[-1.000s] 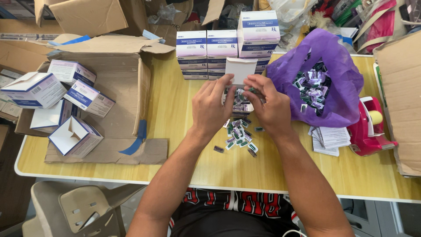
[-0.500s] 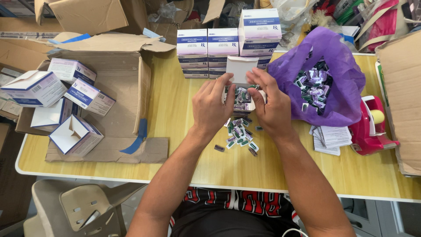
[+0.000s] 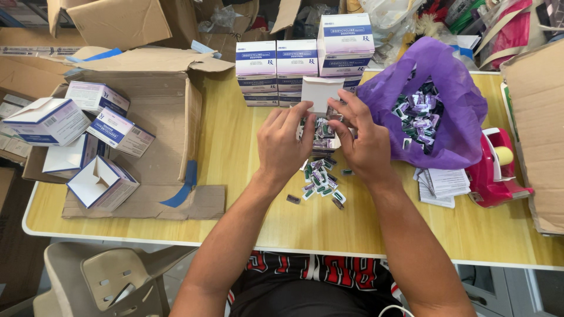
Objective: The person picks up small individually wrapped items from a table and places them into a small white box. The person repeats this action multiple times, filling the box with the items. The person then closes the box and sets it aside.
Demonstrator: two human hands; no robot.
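My left hand (image 3: 284,142) and my right hand (image 3: 361,136) meet at the middle of the yellow table (image 3: 252,217), both gripping a small open white carton (image 3: 322,103) stuffed with green and purple capsule strips. The carton's flap stands up between my fingertips. Below my hands lies a loose heap of capsule strips (image 3: 320,185) on the tabletop. An open purple plastic bag (image 3: 437,114) holding several more strips sits right of my right hand.
Stacked white-and-blue cartons (image 3: 302,61) stand behind my hands. A big cardboard box (image 3: 141,117) at left holds several open small cartons (image 3: 97,185). A red tape dispenser (image 3: 499,167) and folded paper leaflets (image 3: 443,185) lie at right. A beige chair (image 3: 108,279) stands below the table's edge.
My hands have shifted slightly on the carton, my right fingers now pressing further over its top. The loose strips stay put.
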